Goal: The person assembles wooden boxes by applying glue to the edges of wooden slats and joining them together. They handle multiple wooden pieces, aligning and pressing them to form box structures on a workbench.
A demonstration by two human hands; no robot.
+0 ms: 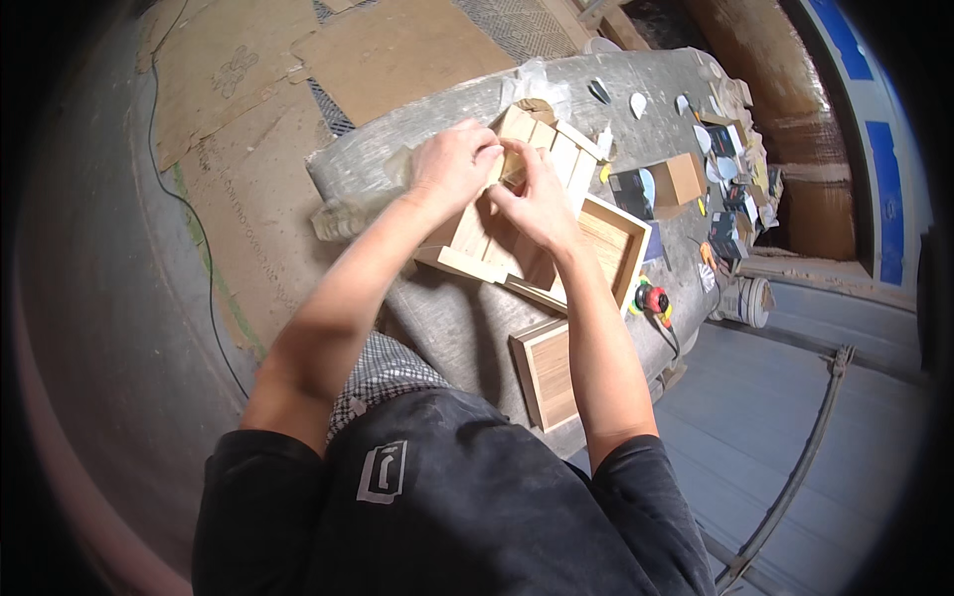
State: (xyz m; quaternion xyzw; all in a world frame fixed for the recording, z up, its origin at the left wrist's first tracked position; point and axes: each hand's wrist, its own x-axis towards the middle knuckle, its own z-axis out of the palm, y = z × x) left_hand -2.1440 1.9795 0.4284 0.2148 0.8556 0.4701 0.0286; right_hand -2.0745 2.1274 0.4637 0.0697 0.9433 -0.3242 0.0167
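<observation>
Over a pale wooden slatted crate, my left hand and my right hand come close together with curled fingers. Between their fingertips is a small yellowish piece, partly hidden, its kind unclear; both hands seem to pinch it. The crate lies at an angle on the grey worktable. Against its right side rests a shallow wooden tray or drawer, partly behind my right forearm. Closer to my body a second shallow wooden box is half covered by the same forearm.
A red and black sander with a cord sits right of the tray. Beyond are an open cardboard box, a white sanding disc, a small white bottle and several small boxes. Cardboard sheets and a cable lie on the floor.
</observation>
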